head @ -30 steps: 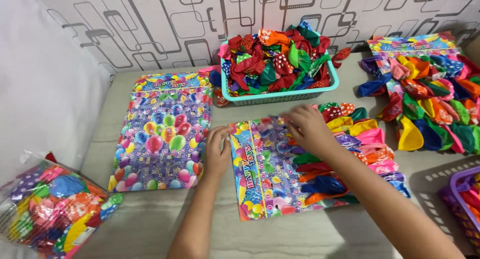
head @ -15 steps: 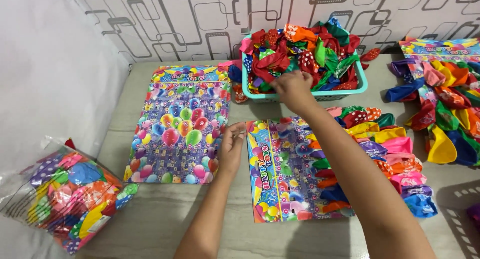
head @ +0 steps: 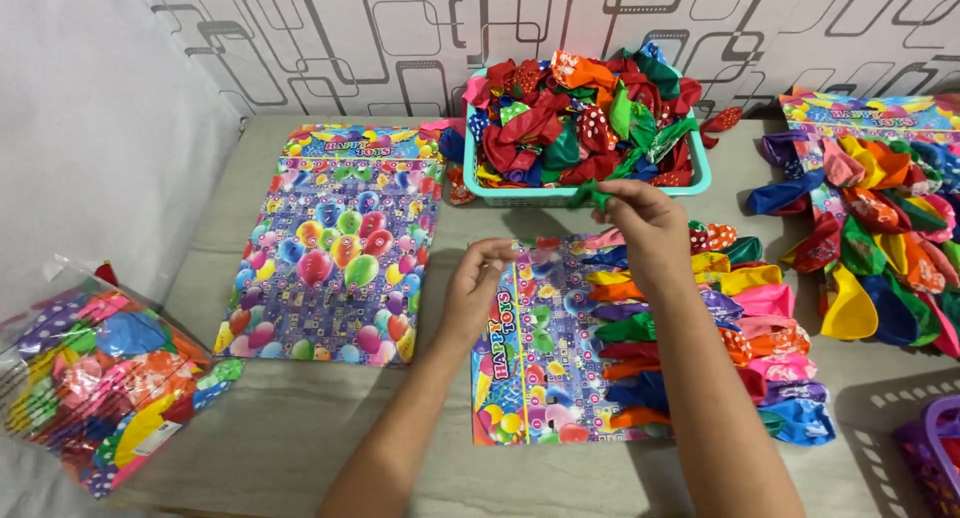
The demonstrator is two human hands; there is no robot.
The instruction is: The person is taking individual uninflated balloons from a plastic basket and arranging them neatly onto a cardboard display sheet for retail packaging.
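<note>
A small green balloon (head: 590,193) is pinched between the thumb and fingertips of the right hand (head: 640,218), which hovers just in front of a teal basket (head: 585,188) heaped with loose balloons in red, green, orange and blue. The balloon hangs over the top edge of a printed card (head: 530,348) lying flat on the table (head: 300,428); rows of balloons in many colours are already fixed across the right part of this card. The left hand (head: 478,283) rests on the card's upper left corner, fingers curled loosely with the tips pressing down on the card, holding nothing. Just left of this card lies a second card (head: 335,248) with a balloon picture and nothing attached to it. At the far left edge sits a clear plastic bag (head: 85,378) stuffed with mixed balloons. To the right, well apart from the hands, another card (head: 870,208) is covered with fastened balloons, and the corner of a purple basket (head: 935,448) shows at the lower right.
</note>
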